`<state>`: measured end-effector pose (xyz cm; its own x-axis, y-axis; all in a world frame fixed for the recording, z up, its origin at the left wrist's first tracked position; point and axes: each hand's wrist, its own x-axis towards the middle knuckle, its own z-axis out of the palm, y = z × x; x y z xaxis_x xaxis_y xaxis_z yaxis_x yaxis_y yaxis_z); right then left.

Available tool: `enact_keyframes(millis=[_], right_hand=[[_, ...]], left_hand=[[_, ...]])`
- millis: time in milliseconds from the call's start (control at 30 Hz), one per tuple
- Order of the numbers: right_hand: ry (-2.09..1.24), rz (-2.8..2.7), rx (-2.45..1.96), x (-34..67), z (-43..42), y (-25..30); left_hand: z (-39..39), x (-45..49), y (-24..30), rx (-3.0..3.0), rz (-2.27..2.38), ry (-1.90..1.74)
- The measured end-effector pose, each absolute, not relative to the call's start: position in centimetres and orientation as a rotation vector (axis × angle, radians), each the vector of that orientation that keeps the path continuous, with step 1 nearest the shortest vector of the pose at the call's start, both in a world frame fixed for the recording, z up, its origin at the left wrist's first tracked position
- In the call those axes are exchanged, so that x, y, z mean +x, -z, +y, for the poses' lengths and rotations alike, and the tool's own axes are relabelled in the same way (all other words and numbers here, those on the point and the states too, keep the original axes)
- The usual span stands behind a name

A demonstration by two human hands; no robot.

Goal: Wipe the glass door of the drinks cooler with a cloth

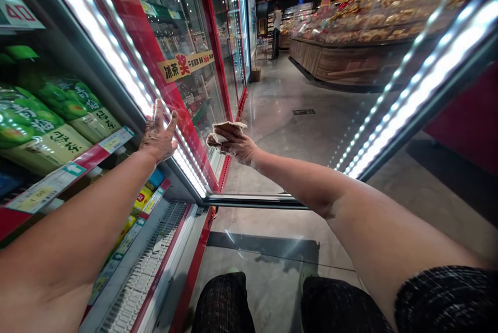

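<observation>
My left hand [158, 136] lies open and flat against the lit frame of a drinks cooler [116, 58], fingers spread upward. My right hand [233, 143] is closed around a folded beige cloth [227, 128] and holds it against the inside of the open glass door [295, 130], close to the red door frame [210, 63]. Green drink bottles [42, 115] lie on the shelf to the left of my left hand.
The open door's lit edge [420, 84] runs diagonally on the right. Price tags [78, 162] line the shelf fronts; yellow items [142, 200] sit lower. My knees [280, 302] are above a grey floor. A person [276, 29] stands far down the aisle by food counters [369, 37].
</observation>
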<state>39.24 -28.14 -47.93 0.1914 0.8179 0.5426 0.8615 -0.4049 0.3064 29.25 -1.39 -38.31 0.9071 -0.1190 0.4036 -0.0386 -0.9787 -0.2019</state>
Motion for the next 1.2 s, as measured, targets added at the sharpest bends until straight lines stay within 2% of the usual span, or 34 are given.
enact_keyframes(millis=[200,467,667,933,1067,1200], right_hand=[[1.099,-1.593,-2.402,39.1,-31.5,45.7],[1.094,-1.652,-2.355,40.0,-35.2,48.4],[1.141,-1.537,-2.435,39.8,-38.0,45.7],[1.04,-1.632,-2.44,39.3,-41.9,48.0],[1.079,-1.469,-2.506,38.9,-43.5,46.7],[1.041,-1.351,-2.563,38.7,-44.7,48.3]], left_hand=[[-3.1,29.8,39.3,-3.025,-0.012,0.65],[-4.2,30.5,40.8,-3.079,-0.037,0.79],[-5.2,30.7,41.4,-3.082,-0.083,0.87],[-7.0,30.7,41.5,-3.128,-0.231,0.907],[-7.7,31.0,41.7,-3.163,-0.261,0.92],[-9.1,31.4,41.7,-3.187,-0.362,0.957]])
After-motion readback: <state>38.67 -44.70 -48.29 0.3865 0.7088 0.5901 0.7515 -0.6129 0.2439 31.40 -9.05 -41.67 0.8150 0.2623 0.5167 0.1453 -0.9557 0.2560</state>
